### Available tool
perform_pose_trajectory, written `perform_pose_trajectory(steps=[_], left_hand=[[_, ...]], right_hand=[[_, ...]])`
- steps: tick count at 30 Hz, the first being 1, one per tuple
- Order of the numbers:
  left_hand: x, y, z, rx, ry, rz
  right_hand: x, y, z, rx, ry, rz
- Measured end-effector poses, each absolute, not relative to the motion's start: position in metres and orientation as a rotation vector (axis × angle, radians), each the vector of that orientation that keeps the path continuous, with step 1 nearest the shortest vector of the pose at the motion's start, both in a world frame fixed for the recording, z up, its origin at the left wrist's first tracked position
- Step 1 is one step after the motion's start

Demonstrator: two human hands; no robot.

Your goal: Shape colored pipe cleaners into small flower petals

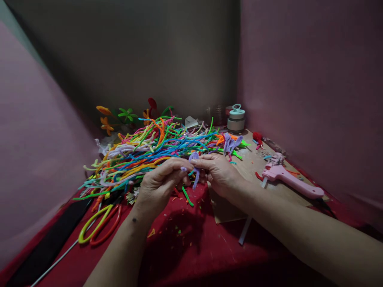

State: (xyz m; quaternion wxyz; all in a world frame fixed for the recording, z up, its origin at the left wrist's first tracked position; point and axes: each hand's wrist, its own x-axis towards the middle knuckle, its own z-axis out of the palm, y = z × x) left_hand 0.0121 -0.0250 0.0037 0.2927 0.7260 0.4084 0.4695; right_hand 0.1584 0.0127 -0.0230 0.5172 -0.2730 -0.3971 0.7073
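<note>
Both hands meet in mid-view above the red cloth, working on a bent purple pipe cleaner (pixel 196 175). My right hand (pixel 220 171) pinches its looped upper part between thumb and fingers. Close beside it, my left hand (pixel 160 179) has its thumb and fingertips closed on a purple end of what looks like the same piece. One short length hangs down between the hands. Just behind the fingers spreads a large heap of multicoloured pipe cleaners (pixel 140 159). Some of the left fingertips are hidden.
At right a pink glue gun (pixel 290 179) lies on a brown board (pixel 249 159). Scissors with yellow and red handles (pixel 95 231) rest at left, near a black strip (pixel 50 243). Behind stand a mint-lidded jar (pixel 236 119) and pipe-cleaner flowers (pixel 107 125). Scraps dot the red cloth (pixel 179 255).
</note>
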Motion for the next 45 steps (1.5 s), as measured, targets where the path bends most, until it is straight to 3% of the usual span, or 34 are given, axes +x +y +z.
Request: perform_pose_trajectory(steps=[5, 23, 36, 45], left_hand=[[0.015, -0.029, 0.005, 1.830, 1.207, 1.265], [0.012, -0.026, 0.005, 2.529, 1.502, 0.874], [0.015, -0.027, -0.006, 2.799, 1.672, 0.554], [0.028, -0.037, -0.013, 3.113, 1.970, 0.356]], right_hand=[[0.159, 0.010, -0.021, -0.697, -1.030, 1.686], [0.157, 0.004, -0.015, -0.847, -1.216, 1.524], [0.155, 0.007, -0.032, -0.975, -1.620, 1.089], [0.155, 0.007, -0.029, -1.117, -1.717, 1.010]])
